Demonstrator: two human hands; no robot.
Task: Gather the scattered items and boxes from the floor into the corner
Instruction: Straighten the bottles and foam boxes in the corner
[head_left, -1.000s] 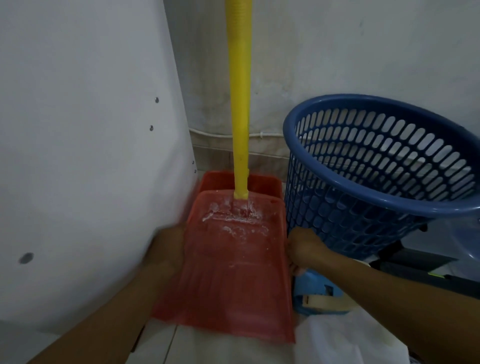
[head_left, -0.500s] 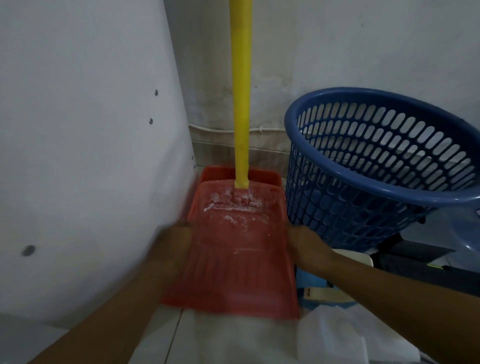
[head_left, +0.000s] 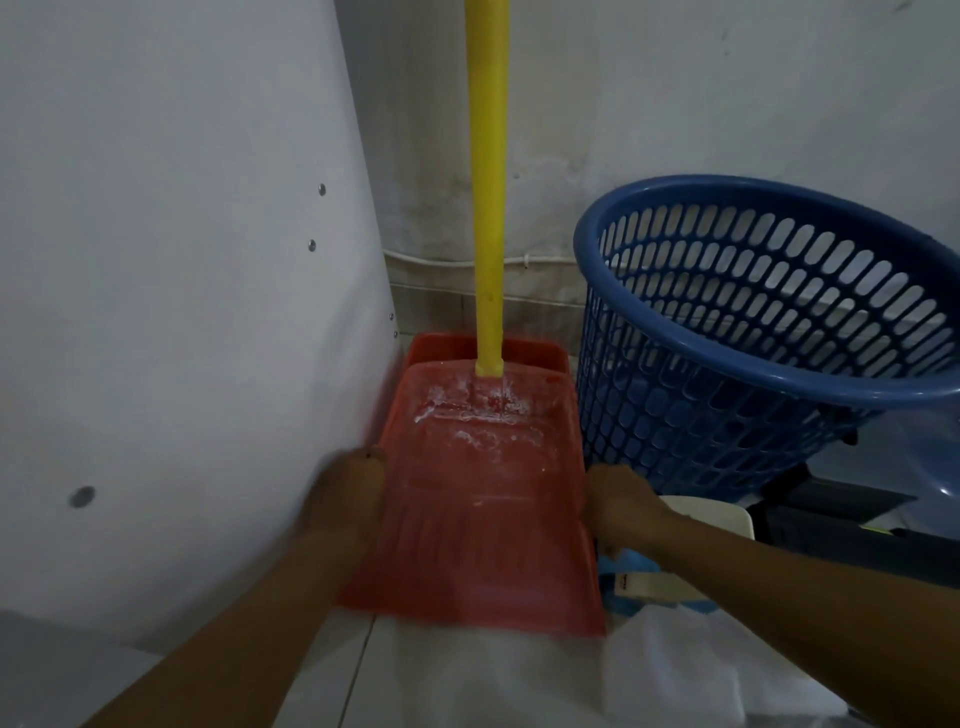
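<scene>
A red dustpan (head_left: 478, 499) with a tall yellow handle (head_left: 487, 182) stands in the corner, its pan dusted with white powder. My left hand (head_left: 345, 493) grips its left edge and is blurred. My right hand (head_left: 618, 504) grips its right edge, fingers curled under and hidden behind the pan. A blue perforated basket (head_left: 769, 332) leans tilted just right of the dustpan. Under my right wrist lies a blue-and-white box (head_left: 644, 582), partly hidden.
A white panel (head_left: 171, 312) closes in the left side, and the back wall (head_left: 675, 104) stands behind the dustpan. White sheets (head_left: 670, 675) lie on the floor in front. Dark objects (head_left: 841, 525) and a cream lid (head_left: 711, 512) sit under the basket.
Both hands and the dustpan have shifted further back toward the corner. My left hand slid up along the pan's left edge.
</scene>
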